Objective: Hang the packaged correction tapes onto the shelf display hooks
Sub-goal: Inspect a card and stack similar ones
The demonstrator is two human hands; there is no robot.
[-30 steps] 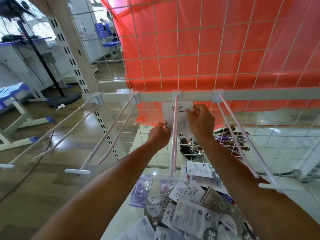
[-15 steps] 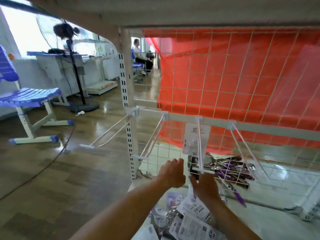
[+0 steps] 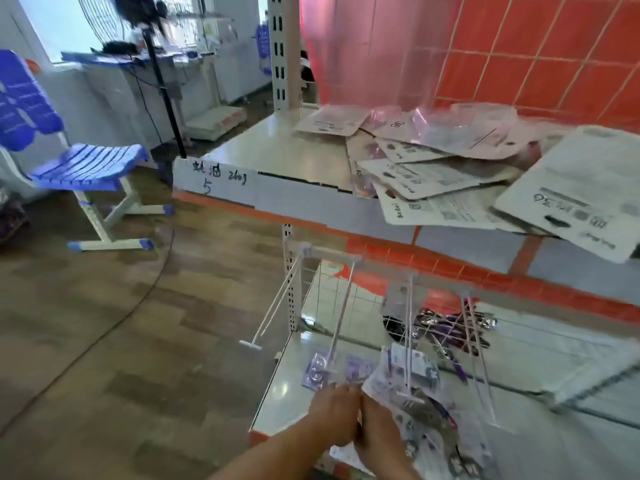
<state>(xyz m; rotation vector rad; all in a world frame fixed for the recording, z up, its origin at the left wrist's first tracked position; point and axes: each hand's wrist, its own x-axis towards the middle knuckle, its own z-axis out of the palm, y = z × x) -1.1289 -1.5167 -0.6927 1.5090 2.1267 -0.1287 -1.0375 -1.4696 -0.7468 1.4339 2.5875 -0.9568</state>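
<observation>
Both hands are seen low in the view, set close together, their inner edges touching or nearly so; the left hand (image 3: 334, 415) is held with its back turned up and its fingers pointed forward and down; the right hand (image 3: 378, 432) is laid just beside it, likewise back-up, its fingers directed forward. The left forearm (image 3: 263, 460) is brought in bare from the lower left on a slant; the right forearm (image 3: 398, 472) is shown only briefly at the bottom edge, running steeply up to the wrist. Detail at the ends of both hands is smeared by blur; whether anything is gripped cannot be told for either.
</observation>
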